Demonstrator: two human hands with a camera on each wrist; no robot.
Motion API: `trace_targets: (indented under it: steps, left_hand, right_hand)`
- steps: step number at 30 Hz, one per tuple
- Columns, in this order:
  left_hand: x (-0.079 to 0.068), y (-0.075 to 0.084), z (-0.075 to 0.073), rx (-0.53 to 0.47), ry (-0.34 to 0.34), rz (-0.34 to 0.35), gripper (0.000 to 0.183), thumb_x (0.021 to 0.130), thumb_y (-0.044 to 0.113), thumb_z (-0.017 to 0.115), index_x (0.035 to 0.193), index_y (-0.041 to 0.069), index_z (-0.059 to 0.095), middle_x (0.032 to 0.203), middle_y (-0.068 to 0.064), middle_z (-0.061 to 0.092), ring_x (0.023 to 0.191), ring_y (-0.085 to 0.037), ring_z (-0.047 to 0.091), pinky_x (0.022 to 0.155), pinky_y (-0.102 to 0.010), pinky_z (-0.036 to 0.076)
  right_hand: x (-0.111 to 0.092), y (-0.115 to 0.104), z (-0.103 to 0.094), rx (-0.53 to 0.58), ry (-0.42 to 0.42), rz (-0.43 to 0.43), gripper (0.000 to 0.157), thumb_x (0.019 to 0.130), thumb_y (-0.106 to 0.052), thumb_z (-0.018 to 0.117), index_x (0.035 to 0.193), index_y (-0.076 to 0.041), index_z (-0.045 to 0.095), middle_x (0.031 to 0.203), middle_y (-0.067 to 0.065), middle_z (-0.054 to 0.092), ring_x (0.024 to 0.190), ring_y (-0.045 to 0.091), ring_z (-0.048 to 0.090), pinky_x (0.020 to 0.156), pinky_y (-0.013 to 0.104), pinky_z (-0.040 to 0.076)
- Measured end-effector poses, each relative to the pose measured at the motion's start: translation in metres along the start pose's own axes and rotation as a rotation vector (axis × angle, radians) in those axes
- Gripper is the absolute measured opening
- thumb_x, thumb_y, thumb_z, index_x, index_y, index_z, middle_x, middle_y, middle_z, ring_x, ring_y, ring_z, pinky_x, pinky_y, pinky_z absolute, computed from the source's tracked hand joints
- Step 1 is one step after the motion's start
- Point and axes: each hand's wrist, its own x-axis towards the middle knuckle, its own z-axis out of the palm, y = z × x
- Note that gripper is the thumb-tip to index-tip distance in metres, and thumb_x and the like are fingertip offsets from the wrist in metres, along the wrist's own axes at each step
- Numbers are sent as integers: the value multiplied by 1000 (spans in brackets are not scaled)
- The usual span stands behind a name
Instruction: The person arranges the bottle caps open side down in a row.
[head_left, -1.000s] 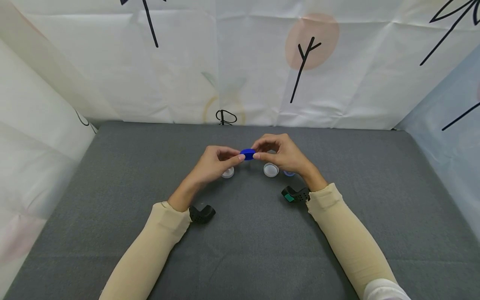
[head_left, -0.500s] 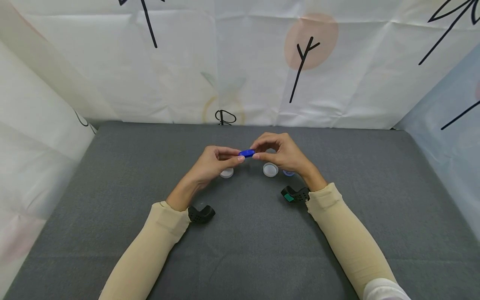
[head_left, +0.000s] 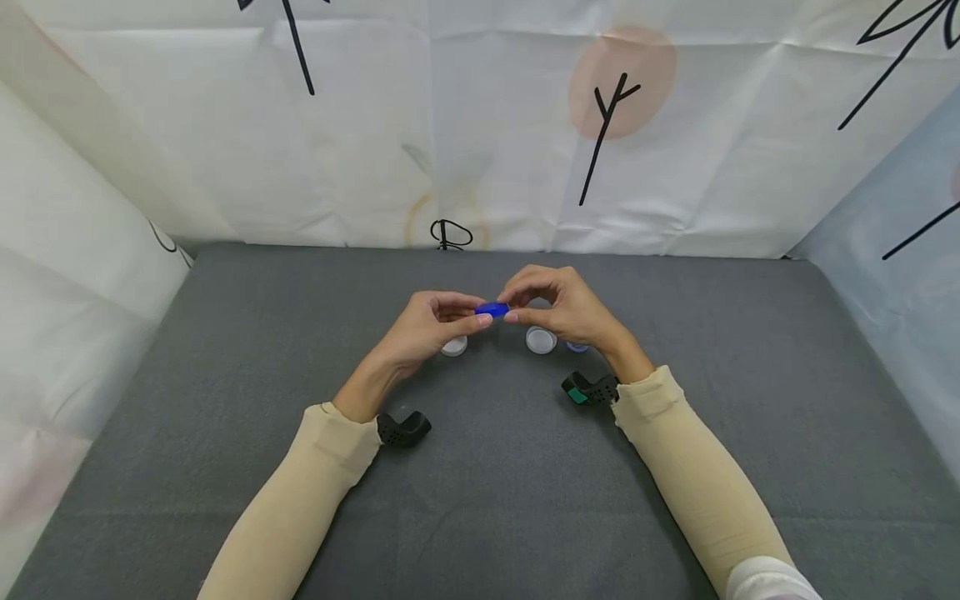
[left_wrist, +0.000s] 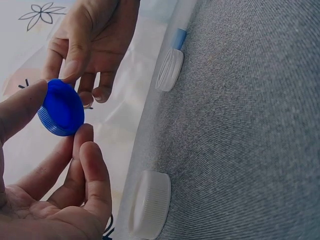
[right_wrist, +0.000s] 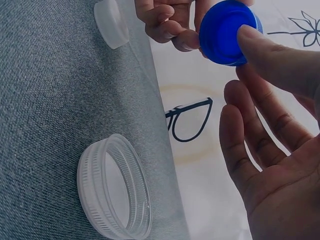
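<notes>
- Our left hand [head_left: 431, 323] pinches the blue cap [head_left: 492, 309] by its edge, between thumb and fingers.
- Our right hand [head_left: 553, 304] pinches the same cap from the opposite side, so it sits between both, raised above the desk [head_left: 480, 492].
- Near our left hand lies a white cap [head_left: 453, 347]; near our right, a second white cap [head_left: 542, 340] and a partly hidden pale-blue piece [head_left: 577, 347].
- We judge the step in hand to be a two-handed hold or turn of the blue cap.
- Next seems to call for one steady pinch while the other's fingers shift.
</notes>
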Motion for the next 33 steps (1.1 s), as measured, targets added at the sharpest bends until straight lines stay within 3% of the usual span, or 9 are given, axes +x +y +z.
trace_targets:
  steps: [6, 15, 19, 24, 33]
  left_hand:
    - [0, 0, -1, 26, 18, 33, 36, 91, 14, 78, 123, 0, 69, 107, -13, 71, 99, -33, 66, 84, -41, 54]
    - [-1, -1, 2, 80, 26, 110, 36, 90, 10, 79, 123, 0, 69, 104, -13, 70, 92, -25, 69, 83, -40, 57]
    - [1, -3, 5, 160, 43, 161, 36, 87, 10, 82, 120, 1, 71, 105, -12, 72, 95, -24, 68, 84, -36, 56]
    - [2, -7, 8, 294, 68, 228, 37, 85, 12, 85, 118, 2, 73, 110, -9, 73, 104, -23, 64, 91, -41, 52]
    - [4, -13, 14, 482, 96, 237, 37, 81, 15, 88, 115, 5, 76, 109, -6, 74, 108, -22, 65, 94, -42, 49]
  right_hand:
    - [0, -2, 0, -8, -5, 39, 25, 85, 11, 76, 109, 5, 74, 107, 16, 69, 96, 29, 65, 86, 36, 55]
    - [-1, -4, -1, -24, -39, 161, 33, 87, 1, 79, 119, 1, 72, 109, 11, 70, 97, 27, 67, 88, 44, 54]
    - [-2, -4, -3, -33, -70, 199, 35, 86, 0, 80, 120, 2, 71, 111, 12, 70, 98, 29, 67, 90, 44, 54]
    - [-2, -3, -4, -43, -97, 249, 37, 84, -1, 83, 119, 2, 72, 110, 12, 70, 97, 29, 67, 90, 45, 54]
    - [-2, 1, 1, -152, -146, 337, 38, 82, -5, 85, 117, 0, 72, 110, 10, 70, 98, 26, 66, 90, 42, 54]
